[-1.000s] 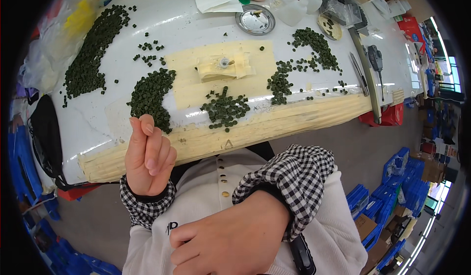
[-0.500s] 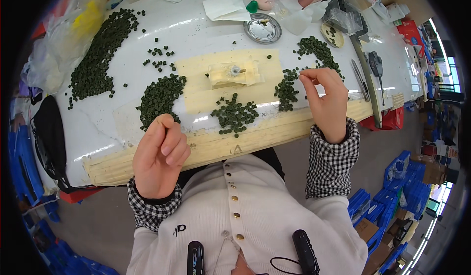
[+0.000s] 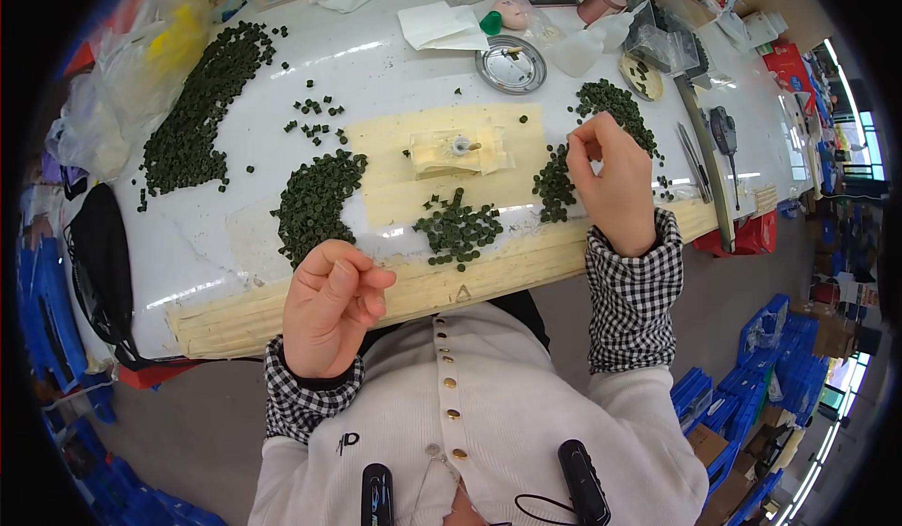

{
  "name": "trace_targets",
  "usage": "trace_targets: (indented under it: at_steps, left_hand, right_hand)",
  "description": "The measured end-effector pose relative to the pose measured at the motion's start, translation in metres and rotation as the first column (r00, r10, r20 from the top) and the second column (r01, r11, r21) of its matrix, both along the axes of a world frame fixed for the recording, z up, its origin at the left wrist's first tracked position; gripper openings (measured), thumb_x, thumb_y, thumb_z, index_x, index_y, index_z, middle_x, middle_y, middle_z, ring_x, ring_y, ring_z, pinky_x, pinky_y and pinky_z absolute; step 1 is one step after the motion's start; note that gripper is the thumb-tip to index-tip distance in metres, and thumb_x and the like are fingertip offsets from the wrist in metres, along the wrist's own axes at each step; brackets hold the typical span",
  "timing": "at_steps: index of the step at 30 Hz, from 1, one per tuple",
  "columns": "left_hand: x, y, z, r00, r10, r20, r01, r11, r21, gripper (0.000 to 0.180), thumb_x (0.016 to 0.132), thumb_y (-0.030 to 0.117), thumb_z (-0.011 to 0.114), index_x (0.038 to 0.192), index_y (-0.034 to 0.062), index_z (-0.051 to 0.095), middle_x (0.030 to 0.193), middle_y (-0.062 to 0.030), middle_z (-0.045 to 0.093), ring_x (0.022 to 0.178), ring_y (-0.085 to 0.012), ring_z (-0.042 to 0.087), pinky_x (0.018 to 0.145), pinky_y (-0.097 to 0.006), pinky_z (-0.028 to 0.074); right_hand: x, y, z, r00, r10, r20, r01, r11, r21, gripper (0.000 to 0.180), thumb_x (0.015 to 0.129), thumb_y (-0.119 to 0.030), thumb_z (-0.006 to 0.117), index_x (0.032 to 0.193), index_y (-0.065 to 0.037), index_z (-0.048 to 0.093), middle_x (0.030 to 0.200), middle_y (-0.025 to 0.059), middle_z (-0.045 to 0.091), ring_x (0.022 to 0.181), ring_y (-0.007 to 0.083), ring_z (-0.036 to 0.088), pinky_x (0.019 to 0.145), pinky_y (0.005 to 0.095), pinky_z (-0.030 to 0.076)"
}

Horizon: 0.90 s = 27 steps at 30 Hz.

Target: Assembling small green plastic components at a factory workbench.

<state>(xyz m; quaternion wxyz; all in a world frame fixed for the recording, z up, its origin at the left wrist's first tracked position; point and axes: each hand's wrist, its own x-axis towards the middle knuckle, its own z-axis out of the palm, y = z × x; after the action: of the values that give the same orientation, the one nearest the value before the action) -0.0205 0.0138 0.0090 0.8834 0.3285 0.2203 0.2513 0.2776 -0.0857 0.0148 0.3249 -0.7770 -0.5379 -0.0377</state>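
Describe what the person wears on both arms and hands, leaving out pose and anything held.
Both hands are bare: the left hand and right hand show no gloves, rings or watch. Each wrist has a black-and-white checked shirt cuff, left cuff. Above the cuffs come the sleeves of a cream knitted cardigan with small brass-coloured snap buttons down its front.

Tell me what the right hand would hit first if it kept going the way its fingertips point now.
The right hand has its pinched fingertips pointing away from the body, toward the far side of the table. First in that line is probably the pile of small dark green pieces just beyond them, though the hand's height above the table is unclear.
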Motion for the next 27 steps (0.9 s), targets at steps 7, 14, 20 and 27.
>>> trace_targets:
  at_steps: [7, 14, 20, 27]
  left_hand:
    - [0.011, 0.000, -0.005, 0.999, 0.016, 0.031, -0.016, 1.000, 0.007, 0.031, 0.098, 0.011, 0.049, 0.126, -0.0012, 0.054, 0.091, -0.0033, 0.060, 0.078, -0.0081, 0.055, 0.068, -0.019, 0.046]
    - [0.012, 0.001, -0.015, 1.000, -0.002, -0.013, 0.003, 0.998, 0.069, 0.030, 0.097, 0.008, 0.051, 0.125, -0.0018, 0.054, 0.099, -0.0085, 0.064, 0.084, -0.0102, 0.061, 0.072, -0.020, 0.050]
    - [0.018, -0.003, -0.006, 0.997, 0.039, -0.066, -0.036, 0.998, 0.052, 0.025, 0.094, 0.005, 0.054, 0.118, -0.0020, 0.058, 0.104, -0.0139, 0.066, 0.086, -0.0134, 0.065, 0.075, -0.023, 0.053]
    - [0.024, -0.005, -0.004, 0.999, 0.017, -0.050, -0.013, 0.997, 0.077, 0.024, 0.095, 0.006, 0.053, 0.118, -0.0014, 0.056, 0.102, -0.0127, 0.066, 0.086, -0.0140, 0.065, 0.076, -0.023, 0.053]
  right_hand:
    - [-0.037, -0.020, 0.009, 0.922, 0.061, -0.381, -0.011, 0.991, 0.132, 0.014, 0.077, 0.004, 0.067, 0.091, 0.002, 0.065, 0.078, 0.0096, 0.066, 0.067, 0.0148, 0.062, 0.063, 0.0250, 0.049]
    - [-0.076, -0.009, 0.026, 0.817, 0.342, -0.464, -0.267, 0.938, 0.221, 0.020, 0.078, 0.007, 0.067, 0.095, 0.000, 0.070, 0.083, 0.0104, 0.066, 0.075, 0.0173, 0.065, 0.066, 0.0251, 0.051]
    - [-0.087, 0.002, 0.025, 0.776, 0.406, -0.482, -0.308, 0.911, 0.272, 0.021, 0.077, 0.006, 0.067, 0.097, -0.001, 0.071, 0.086, 0.0110, 0.067, 0.075, 0.0176, 0.066, 0.065, 0.0250, 0.052]
    - [-0.097, 0.002, 0.021, 0.752, 0.419, -0.509, -0.331, 0.907, 0.259, 0.021, 0.079, 0.006, 0.066, 0.098, 0.000, 0.070, 0.085, 0.0109, 0.067, 0.077, 0.0184, 0.066, 0.064, 0.0257, 0.052]
